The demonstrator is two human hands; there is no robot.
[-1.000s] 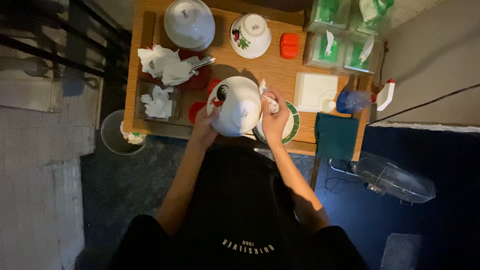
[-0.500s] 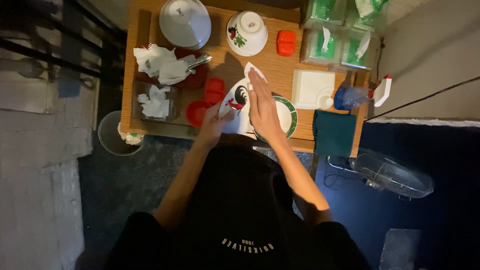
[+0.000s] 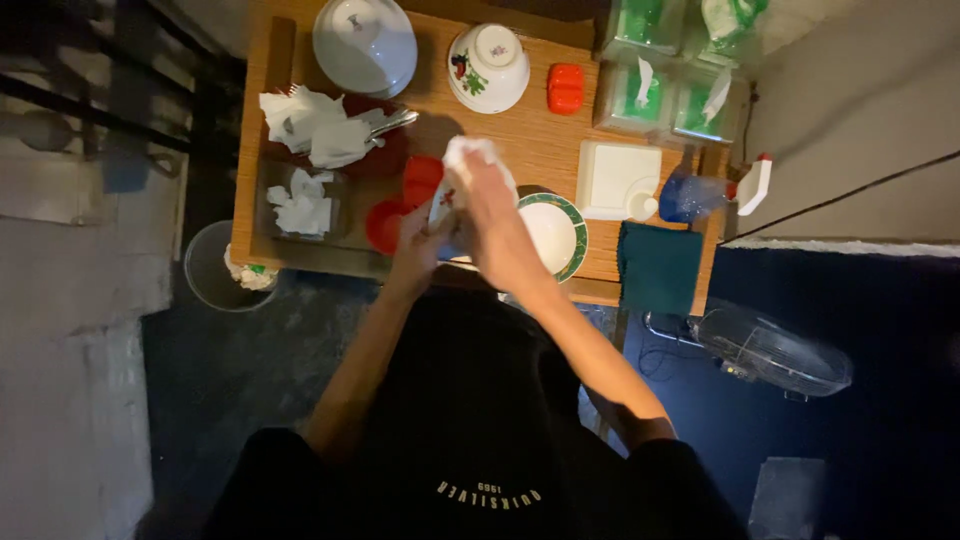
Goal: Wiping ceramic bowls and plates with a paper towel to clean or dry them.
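Over the near edge of the wooden worktop [image 3: 540,140], a white bowl [image 3: 447,205] tilted on edge, just left of the green-rimmed plate [image 3: 556,236]. Gripped from below-left by the left hand [image 3: 418,243]. Right hand [image 3: 492,205] flat across it, fingers pressing a white tissue [image 3: 468,152] on its far side.
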